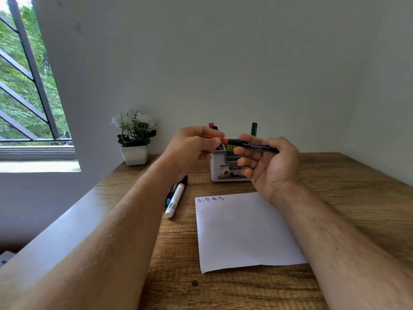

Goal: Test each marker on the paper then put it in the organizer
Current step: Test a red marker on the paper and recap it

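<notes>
the left hand (192, 146) pinches the red plastic cap (212, 137) of a slim black-barrelled marker (252, 146), its grip clamped on that cap, while the right hand (268, 162) holds the barrel with thumb and curled fingers, its grip closed round the marker. the marker lies roughly level in the air, above the back of the desk and in front of the white plastic organizer (218, 168). whether the cap is seated or part way off cannot be told; the joint is partly hidden by the left fingers.

the marker looks light and rigid, a smooth plastic tube that could turn or slip in a loose hold. the barrel's middle, where the right hand has it, seems the best place to hold for writing, nearer the tip for control. the cap is small and probably a tight push fit, so a straight pull along the axis should serve better than bending. neither part looks fragile, though the felt tip would mark skin or wood.

the white paper sheet (243, 229) lies flat on the brown wooden desk (348, 198), with a row of small coloured scribbles (211, 199) at its far left corner. two markers, a white-barrelled marker (175, 200) and a dark one beside it, lie left of the sheet. a red-topped marker and a green marker (254, 129) stand in the organizer.
</notes>
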The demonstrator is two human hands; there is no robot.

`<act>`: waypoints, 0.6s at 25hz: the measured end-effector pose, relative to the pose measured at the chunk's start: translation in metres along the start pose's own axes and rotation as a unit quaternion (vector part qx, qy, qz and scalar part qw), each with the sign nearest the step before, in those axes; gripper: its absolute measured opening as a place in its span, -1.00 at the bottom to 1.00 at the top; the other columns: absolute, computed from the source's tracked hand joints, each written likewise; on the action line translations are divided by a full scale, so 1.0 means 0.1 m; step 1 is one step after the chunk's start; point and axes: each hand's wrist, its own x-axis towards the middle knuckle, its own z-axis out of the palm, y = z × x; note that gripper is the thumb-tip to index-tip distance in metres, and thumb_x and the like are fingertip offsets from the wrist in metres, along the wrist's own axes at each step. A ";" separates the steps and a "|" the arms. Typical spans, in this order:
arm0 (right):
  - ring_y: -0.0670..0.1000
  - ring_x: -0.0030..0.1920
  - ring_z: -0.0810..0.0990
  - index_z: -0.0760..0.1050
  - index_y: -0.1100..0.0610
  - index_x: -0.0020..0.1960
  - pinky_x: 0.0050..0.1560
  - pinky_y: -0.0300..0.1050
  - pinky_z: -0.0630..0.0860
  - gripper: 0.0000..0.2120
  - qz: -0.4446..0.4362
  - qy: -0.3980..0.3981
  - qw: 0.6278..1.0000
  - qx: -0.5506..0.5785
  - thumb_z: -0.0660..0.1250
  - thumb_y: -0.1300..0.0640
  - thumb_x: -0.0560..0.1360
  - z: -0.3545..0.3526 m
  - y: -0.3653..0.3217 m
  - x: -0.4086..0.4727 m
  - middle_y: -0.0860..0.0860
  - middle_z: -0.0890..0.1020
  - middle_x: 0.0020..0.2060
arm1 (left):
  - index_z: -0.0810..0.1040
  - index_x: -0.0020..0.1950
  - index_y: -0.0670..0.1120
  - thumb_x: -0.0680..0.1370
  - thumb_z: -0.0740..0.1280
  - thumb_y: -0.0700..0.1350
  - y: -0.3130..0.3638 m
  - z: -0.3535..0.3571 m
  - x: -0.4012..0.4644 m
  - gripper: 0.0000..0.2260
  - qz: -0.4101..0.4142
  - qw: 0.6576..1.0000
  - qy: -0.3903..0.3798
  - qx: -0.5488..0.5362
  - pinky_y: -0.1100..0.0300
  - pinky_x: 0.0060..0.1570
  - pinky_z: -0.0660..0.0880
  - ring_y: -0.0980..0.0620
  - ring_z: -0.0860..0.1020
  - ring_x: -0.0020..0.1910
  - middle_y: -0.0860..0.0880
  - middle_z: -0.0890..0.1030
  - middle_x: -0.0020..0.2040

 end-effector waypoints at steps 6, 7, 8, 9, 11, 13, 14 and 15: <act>-0.04 -0.53 0.46 0.54 0.16 -0.15 -0.58 -0.26 0.33 -0.92 -0.071 0.045 0.989 -0.119 0.35 0.22 0.53 -0.01 0.02 0.06 0.07 0.62 -0.39 | 0.50 0.07 -0.15 0.56 0.35 -0.32 0.00 0.03 0.02 -0.86 0.007 0.981 0.086 -0.173 0.20 -0.28 0.64 -0.02 0.67 -0.25 -0.18 0.71 -0.14; -0.05 -0.54 0.45 0.57 0.15 -0.14 -0.58 -0.26 0.32 -0.94 -0.090 0.045 0.981 -0.167 0.40 0.23 0.51 -0.02 0.04 0.06 0.06 0.62 -0.38 | 0.50 0.09 -0.17 0.56 0.37 -0.30 0.00 0.03 0.03 -0.86 0.010 0.979 0.106 -0.176 0.20 -0.29 0.64 -0.02 0.67 -0.26 -0.18 0.70 -0.14; -0.07 -0.53 0.47 0.59 0.13 -0.13 -0.57 -0.25 0.35 -0.96 -0.114 0.046 0.965 -0.230 0.43 0.23 0.49 -0.02 0.05 0.05 0.04 0.62 -0.37 | 0.51 0.12 -0.19 0.56 0.38 -0.27 -0.01 0.02 0.04 -0.84 0.012 0.976 0.125 -0.177 0.21 -0.30 0.64 -0.01 0.67 -0.27 -0.18 0.70 -0.15; -0.12 -0.49 0.52 0.61 0.11 -0.11 -0.51 -0.28 0.41 -0.96 -0.144 0.047 0.940 -0.307 0.45 0.22 0.48 -0.01 0.08 0.04 -0.01 0.64 -0.35 | 0.52 0.12 -0.20 0.55 0.40 -0.24 -0.03 0.02 0.04 -0.83 0.012 0.975 0.140 -0.175 0.21 -0.31 0.63 -0.01 0.67 -0.28 -0.18 0.70 -0.16; -0.23 -0.38 0.59 0.62 0.06 -0.11 -0.37 -0.41 0.44 -0.94 -0.205 0.038 0.871 -0.445 0.48 0.18 0.46 -0.01 0.15 0.02 -0.11 0.65 -0.33 | 0.55 0.08 -0.19 0.53 0.45 -0.15 -0.06 0.01 0.04 -0.80 0.008 0.974 0.159 -0.159 0.21 -0.29 0.63 -0.01 0.68 -0.28 -0.15 0.71 -0.20; -0.30 -0.32 0.57 0.60 0.05 -0.10 -0.34 -0.46 0.42 -0.93 -0.243 0.014 0.817 -0.523 0.48 0.14 0.46 -0.01 0.19 -0.01 -0.18 0.61 -0.32 | 0.55 0.08 -0.20 0.50 0.47 -0.13 -0.10 -0.01 0.03 -0.77 -0.002 0.975 0.167 -0.150 0.20 -0.27 0.64 0.01 0.69 -0.27 -0.13 0.71 -0.22; -0.31 -0.31 0.56 0.59 0.05 -0.09 -0.34 -0.46 0.41 -0.93 -0.256 0.003 0.802 -0.540 0.47 0.13 0.47 -0.02 0.20 -0.02 -0.19 0.60 -0.31 | 0.55 0.10 -0.21 0.50 0.47 -0.15 -0.12 -0.01 0.03 -0.76 -0.007 0.974 0.165 -0.155 0.20 -0.27 0.64 0.02 0.69 -0.28 -0.12 0.71 -0.23; -0.31 -0.30 0.55 0.58 0.04 -0.09 -0.34 -0.45 0.42 -0.94 -0.265 -0.004 0.795 -0.546 0.46 0.12 0.49 -0.02 0.20 -0.02 -0.19 0.59 -0.31 | 0.54 0.11 -0.21 0.51 0.46 -0.16 -0.13 -0.02 0.03 -0.76 -0.010 0.973 0.162 -0.166 0.20 -0.27 0.65 0.02 0.69 -0.28 -0.11 0.71 -0.24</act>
